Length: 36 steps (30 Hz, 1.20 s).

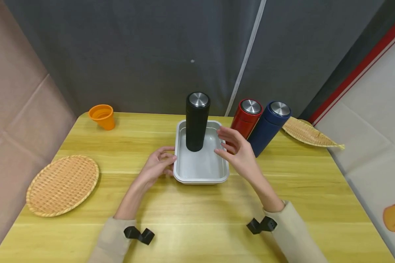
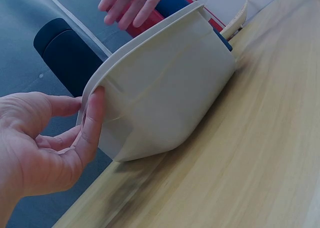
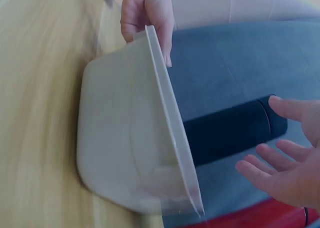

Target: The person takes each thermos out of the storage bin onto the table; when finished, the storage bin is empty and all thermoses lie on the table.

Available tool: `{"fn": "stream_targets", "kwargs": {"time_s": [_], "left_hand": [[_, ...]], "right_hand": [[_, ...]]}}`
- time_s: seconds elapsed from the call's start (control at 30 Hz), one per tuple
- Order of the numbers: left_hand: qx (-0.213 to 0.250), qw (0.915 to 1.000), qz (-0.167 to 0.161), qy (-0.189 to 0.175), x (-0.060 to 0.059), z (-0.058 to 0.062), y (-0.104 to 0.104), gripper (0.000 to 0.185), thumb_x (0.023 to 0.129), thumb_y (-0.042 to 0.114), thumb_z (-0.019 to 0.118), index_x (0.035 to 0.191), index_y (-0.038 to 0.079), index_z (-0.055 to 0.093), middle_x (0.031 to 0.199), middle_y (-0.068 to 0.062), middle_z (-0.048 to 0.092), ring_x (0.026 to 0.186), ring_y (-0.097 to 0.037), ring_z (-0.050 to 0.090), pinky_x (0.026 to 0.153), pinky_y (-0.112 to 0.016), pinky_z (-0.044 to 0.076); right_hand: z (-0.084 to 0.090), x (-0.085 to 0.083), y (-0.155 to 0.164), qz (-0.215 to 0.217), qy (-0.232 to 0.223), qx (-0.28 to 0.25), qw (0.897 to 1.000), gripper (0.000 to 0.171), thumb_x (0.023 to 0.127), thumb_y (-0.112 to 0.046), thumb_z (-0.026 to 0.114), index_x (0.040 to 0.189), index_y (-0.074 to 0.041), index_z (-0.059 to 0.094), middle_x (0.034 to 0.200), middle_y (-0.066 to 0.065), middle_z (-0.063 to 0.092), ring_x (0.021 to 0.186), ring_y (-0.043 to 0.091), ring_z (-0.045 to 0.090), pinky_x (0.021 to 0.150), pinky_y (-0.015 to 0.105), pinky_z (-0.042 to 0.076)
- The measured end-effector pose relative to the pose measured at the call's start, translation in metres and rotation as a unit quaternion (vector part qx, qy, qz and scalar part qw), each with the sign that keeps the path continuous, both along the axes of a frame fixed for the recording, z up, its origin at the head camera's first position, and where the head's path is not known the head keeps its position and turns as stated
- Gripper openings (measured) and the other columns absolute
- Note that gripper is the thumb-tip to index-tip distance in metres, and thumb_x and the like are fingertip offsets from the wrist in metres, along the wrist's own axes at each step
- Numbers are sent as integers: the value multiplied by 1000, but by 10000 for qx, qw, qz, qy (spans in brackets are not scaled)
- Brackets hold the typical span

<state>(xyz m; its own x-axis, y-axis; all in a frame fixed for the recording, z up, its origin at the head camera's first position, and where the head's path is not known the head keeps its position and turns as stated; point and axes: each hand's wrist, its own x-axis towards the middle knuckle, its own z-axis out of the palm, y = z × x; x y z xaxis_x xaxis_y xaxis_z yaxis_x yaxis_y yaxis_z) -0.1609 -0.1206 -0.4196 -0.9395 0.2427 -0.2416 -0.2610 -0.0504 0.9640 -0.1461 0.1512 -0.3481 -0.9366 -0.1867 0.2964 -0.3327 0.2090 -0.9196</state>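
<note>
Wooden table [image 1: 197,219], yellow-green top, carries everything. Round woven tray [image 1: 63,185] sits near the left edge; a second woven tray [image 1: 307,133] lies far right at the back.

White rectangular tub [image 1: 200,171] sits mid-table. Black flask [image 1: 196,122] stands upright inside it, toward the back, steel cap up. Red flask [image 1: 245,117] and blue flask [image 1: 268,126] stand touching each other just right of the tub, behind the right hand. Orange cup [image 1: 102,116] at back left, well apart from the rest.

Left hand [image 1: 158,166] rests at the tub's left rim; left wrist view shows thumb [image 2: 92,123] lying against the rim, other fingers loosely curled, not clamped on anything.

Right hand [image 1: 238,149] hovers over the tub's right rim, fingers spread apart and relaxed, holding nothing, just short of the black flask.
</note>
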Motion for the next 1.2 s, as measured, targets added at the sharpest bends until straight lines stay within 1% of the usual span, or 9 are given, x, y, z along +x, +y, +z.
{"fn": "stream_targets", "kwargs": {"time_s": [0.17, 0.33, 0.57, 0.67, 0.77, 0.87, 1.07, 1.2], "left_hand": [[-11, 10000, 30, -3, 0, 1, 0, 44, 96, 8, 60, 136, 4, 45, 109, -17, 58, 73, -20, 60, 62, -34, 59], [47, 10000, 43, 0, 1, 1, 1, 43, 96, 7, 60, 136, 3, 45, 112, -21, 57, 72, -20, 59, 59, -30, 58], [95, 9999, 71, 23, 1, 1, 1, 43, 96, 6, 60, 136, 3, 45, 111, -21, 57, 72, -20, 59, 59, -29, 58], [81, 9999, 87, 10, 1, 1, 2, 42, 96, 6, 60, 136, 3, 46, 111, -22, 57, 72, -21, 59, 59, -29, 58], [80, 9999, 77, 9, 1, 1, 2, 42, 96, 6, 59, 136, 4, 46, 113, -23, 56, 73, -22, 60, 60, -29, 58], [84, 10000, 49, 6, 0, 1, 2, 43, 96, 7, 60, 136, 4, 45, 115, -25, 55, 73, -21, 60, 60, -29, 58], [110, 9999, 52, 9, 1, 0, 1, 43, 96, 7, 60, 136, 4, 45, 114, -25, 56, 72, -20, 59, 59, -29, 58], [101, 9999, 37, 59, 1, 0, 1, 43, 96, 7, 60, 136, 3, 45, 113, -24, 56, 72, -20, 59, 60, -31, 58]], "right_hand": [[6, -9, -16, -52, -103, 10, 9999, 59, 85, 0, 72, 138, -1, 47, 133, 13, 55, 119, 25, 54, 99, 35, 48], [12, -16, -29, -327, -199, 94, 9992, 62, 84, -4, 74, 139, -3, 45, 135, 12, 53, 119, 25, 54, 98, 38, 49], [8, -34, -37, -316, -387, -115, 9987, 62, 86, -4, 72, 141, 0, 42, 138, 16, 49, 121, 28, 52, 101, 42, 46], [6, -41, -40, -325, -503, -243, 9979, 64, 85, -3, 72, 141, 0, 41, 140, 14, 47, 123, 29, 51, 103, 43, 44], [3, -49, -43, -334, -581, -257, 9974, 67, 85, -3, 73, 142, 0, 39, 141, 14, 45, 124, 30, 49, 104, 45, 43], [1, -56, -47, -396, -581, -133, 9974, 70, 84, -5, 74, 143, -1, 37, 141, 15, 44, 124, 31, 48, 105, 46, 42], [-1, -65, -56, -478, -522, 71, 9975, 75, 82, -6, 76, 144, 0, 33, 141, 18, 43, 125, 32, 48, 106, 41, 41], [-1, -69, -59, -575, -571, 209, 9965, 77, 82, -8, 77, 144, -1, 31, 141, 16, 43, 125, 30, 47, 105, 38, 42]]}}
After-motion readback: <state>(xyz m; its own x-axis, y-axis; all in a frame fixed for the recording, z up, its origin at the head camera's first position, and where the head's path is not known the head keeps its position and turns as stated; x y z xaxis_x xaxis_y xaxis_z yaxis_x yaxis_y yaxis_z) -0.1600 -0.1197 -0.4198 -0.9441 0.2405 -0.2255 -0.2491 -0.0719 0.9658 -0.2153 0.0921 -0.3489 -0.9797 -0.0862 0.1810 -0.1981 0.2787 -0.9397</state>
